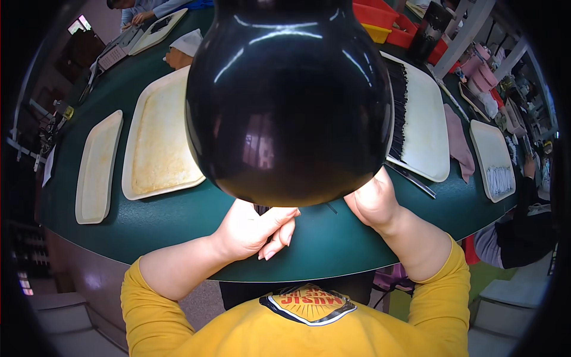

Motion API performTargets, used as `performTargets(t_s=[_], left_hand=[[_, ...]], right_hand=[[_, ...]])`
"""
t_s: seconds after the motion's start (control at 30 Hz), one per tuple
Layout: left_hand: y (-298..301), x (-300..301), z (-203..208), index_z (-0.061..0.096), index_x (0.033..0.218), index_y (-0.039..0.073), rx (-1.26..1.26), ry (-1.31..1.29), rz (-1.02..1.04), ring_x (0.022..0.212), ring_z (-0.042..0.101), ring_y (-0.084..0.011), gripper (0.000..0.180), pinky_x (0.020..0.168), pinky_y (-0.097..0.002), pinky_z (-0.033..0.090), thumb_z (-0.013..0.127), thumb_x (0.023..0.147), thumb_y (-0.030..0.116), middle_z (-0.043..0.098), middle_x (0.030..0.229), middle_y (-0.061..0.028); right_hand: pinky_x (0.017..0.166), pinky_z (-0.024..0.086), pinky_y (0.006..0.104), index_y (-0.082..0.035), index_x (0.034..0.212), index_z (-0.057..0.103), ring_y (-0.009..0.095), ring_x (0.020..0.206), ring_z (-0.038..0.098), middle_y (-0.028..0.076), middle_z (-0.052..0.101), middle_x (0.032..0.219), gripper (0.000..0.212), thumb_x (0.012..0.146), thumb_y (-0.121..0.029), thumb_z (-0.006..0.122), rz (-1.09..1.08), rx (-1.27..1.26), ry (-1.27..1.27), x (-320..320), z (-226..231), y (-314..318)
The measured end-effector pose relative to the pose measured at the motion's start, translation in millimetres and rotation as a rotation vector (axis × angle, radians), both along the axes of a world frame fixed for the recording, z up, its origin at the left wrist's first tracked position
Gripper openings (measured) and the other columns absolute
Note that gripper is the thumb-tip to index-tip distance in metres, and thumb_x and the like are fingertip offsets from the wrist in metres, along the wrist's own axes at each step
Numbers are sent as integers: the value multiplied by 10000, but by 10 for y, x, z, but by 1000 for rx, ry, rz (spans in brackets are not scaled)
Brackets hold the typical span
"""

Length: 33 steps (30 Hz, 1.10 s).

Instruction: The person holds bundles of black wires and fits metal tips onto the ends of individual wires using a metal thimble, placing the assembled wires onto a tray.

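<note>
A large glossy black lamp shade (288, 113) hangs over the middle and hides much of the work area. Below its left rim, my left hand (256, 231) is closed around a small bundle of thin dark strips (262, 209), only the ends of which show. My right hand (375, 199) is at the shade's lower right rim; its fingers are hidden behind the shade. Between the hands, one thin dark strip (332, 208) shows just under the rim. I cannot tell whether the right hand touches it.
Two cream trays (132, 166) (98, 169) lie on the green table (160, 223) at left. At right, a tray (431, 119) bears many dark strips (397, 113), near metal bars (413, 180), a pink cloth (458, 146) and a tray of white sticks (499, 180). Other people work at far left and right.
</note>
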State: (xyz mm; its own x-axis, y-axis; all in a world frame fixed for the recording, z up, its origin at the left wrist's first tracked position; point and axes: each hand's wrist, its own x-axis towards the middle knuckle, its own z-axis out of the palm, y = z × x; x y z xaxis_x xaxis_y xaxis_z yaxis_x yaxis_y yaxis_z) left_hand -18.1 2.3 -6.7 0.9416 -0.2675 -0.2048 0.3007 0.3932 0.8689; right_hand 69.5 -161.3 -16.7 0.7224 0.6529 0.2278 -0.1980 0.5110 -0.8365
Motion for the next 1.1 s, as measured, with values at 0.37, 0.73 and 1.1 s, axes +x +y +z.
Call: performTargets(t_s=[0.37,0.73,1.1], left_hand=[[-71,46,-54,398,804,28,209,-133,62,250,323,-115,98,256,-204,274,407,834,120,433,454,-87],[-113,7,-82,436,825,-9,291,-154,48,296,364,-95,97,293,-204,300,435,822,88,458,471,-71],[-29,33,-3,417,592,37,183,1,130,281,340,-105,232,293,-213,264,423,815,101,409,399,-55]], right_hand=[[608,440,211,4,1004,482,99,685,538,94,566,771,233,823,-138,447,231,-215,-59,53,19,-107],[633,431,237,-14,851,581,149,726,529,90,521,758,149,722,-87,579,-205,-391,-779,-72,4,12],[668,439,253,-1,1120,391,128,688,506,93,514,828,378,748,50,349,31,-185,-154,-5,-39,40]])
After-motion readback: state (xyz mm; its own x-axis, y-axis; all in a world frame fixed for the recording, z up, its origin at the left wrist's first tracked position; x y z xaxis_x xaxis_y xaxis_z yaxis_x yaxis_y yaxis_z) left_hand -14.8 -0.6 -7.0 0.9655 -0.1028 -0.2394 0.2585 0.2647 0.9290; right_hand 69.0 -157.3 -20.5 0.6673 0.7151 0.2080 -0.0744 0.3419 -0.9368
